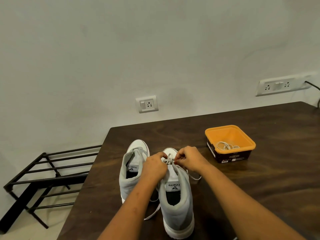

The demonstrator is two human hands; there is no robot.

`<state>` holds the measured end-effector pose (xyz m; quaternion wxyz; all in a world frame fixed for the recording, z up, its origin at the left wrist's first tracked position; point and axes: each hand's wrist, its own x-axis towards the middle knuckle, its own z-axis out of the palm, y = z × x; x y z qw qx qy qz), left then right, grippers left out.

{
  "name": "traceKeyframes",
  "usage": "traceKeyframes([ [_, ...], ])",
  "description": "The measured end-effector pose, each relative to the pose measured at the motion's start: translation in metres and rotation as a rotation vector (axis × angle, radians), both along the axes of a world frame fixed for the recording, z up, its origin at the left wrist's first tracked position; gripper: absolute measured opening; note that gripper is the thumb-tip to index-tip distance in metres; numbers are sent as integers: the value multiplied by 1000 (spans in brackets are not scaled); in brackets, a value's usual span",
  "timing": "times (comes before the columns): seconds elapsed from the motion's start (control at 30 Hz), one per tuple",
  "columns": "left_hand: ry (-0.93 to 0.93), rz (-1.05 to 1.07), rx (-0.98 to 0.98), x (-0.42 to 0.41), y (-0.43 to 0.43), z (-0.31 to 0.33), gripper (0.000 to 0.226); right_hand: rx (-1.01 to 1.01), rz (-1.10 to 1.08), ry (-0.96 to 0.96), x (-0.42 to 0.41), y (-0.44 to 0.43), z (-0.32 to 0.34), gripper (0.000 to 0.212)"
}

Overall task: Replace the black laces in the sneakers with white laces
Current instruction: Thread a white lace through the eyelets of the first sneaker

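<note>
We see a dark worktop (259, 187) carrying the left sneaker (129, 184) and right sneaker (178, 210) side by side. An orange tub (213, 134) to the right holds a coiled spare lace (226, 146). Our left hand (154, 168) and right hand (189, 160) each pinch the white lace (169, 160) at the right sneaker's eyelets.

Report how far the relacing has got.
Done: no black lace shows on either sneaker. In hand: the left hand and right hand pinch a white lace at the right sneaker's front eyelets, its ends loose on the table. Left: finish that one, then lace the left sneaker, which shows no lace. A spare lace lies in the orange box.
</note>
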<state>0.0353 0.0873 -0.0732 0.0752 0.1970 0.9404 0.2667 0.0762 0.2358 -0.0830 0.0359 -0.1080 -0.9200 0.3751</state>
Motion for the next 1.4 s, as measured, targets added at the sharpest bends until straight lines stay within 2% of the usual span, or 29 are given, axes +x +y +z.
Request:
traceKeyframes([
  [0.13, -9, -30, -26, -1, 0, 1, 40, 144, -52, -27, -2, -8, -4, 10],
  [0.2, -1, -51, -42, 0, -1, 2, 41, 115, -152, -35, -4, -11, -7, 16],
  [0.27, 13, -71, -60, 1, 0, 3, 41, -113, -291, -23, -6, -11, -10, 22],
  [0.33, 18, -83, -72, 0, -1, 3, 42, -502, -439, -9, -8, -11, -10, 24],
  [0.37, 6, -89, -63, 0, -2, 3, 42, -600, -459, -8, -8, -9, -10, 24],
  [0.4, -9, -96, -51, -2, -3, 2, 41, -611, -426, -14, -8, -6, -11, 23],
  [0.53, -5, -110, -57, -4, -3, 1, 38, -541, -168, 25, -6, -2, -10, 15],
  [0.6, 25, -113, -86, -3, -2, 1, 38, -357, -45, 9, -7, -4, -9, 19],
  [0.67, 40, -113, -106, -3, -2, 1, 39, -199, -57, 36, -10, -9, -11, 15],
  [0.73, 33, -115, -103, -4, -3, 1, 41, -200, -156, 116, -13, -14, -11, 13],
  [0.87, 32, -127, -130, -4, -4, 1, 39, -751, -440, 197, -15, -11, -3, 24],
  [1.0, 26, -135, -142, -4, -2, 2, 42, -1011, -424, 109, -12, -13, 2, 22],
  [1.07, 27, -138, -156, -4, -1, 3, 43, -921, -336, 82, -11, -11, 0, 22],
  [1.13, 32, -133, -161, -3, -1, 3, 40, -658, -239, 58, -8, -7, -2, 34],
  [1.2, 24, -129, -143, -3, -2, 3, 37, -429, -211, 77, -4, -4, -3, 37],
  [1.3, 20, -129, -135, -3, -2, 4, 33, -254, -147, 79, 3, -3, -3, 31],
  [1.4, 26, -136, -134, -1, -1, 5, 33, -127, -92, 49, 7, -5, -3, 14],
])
